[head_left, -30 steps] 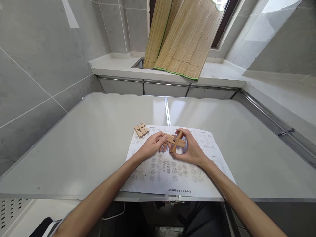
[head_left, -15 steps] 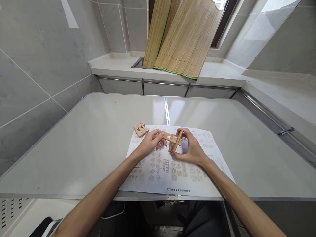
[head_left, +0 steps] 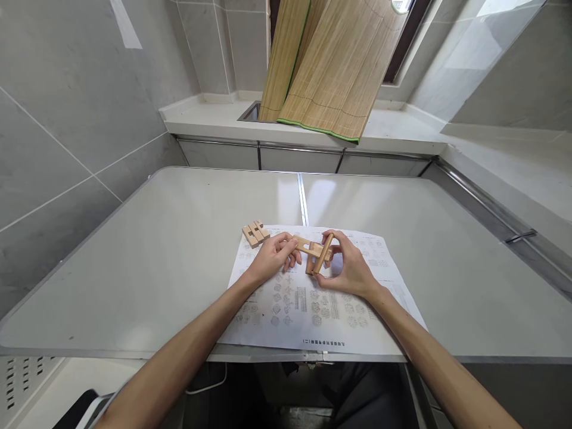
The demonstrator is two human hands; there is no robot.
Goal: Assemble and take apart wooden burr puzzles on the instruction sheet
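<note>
Head | left hand (head_left: 272, 256) pinching slotted strip (head_left: 300, 243), axis crosswise | right hand (head_left: 354, 273) clamping bar (head_left: 323, 254), upper end rightward

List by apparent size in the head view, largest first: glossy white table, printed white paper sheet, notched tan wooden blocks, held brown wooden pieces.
1. Glossy white table
2. Printed white paper sheet
3. Unranked: notched tan wooden blocks and held brown wooden pieces; they look close, and the latter are partly covered.
</note>
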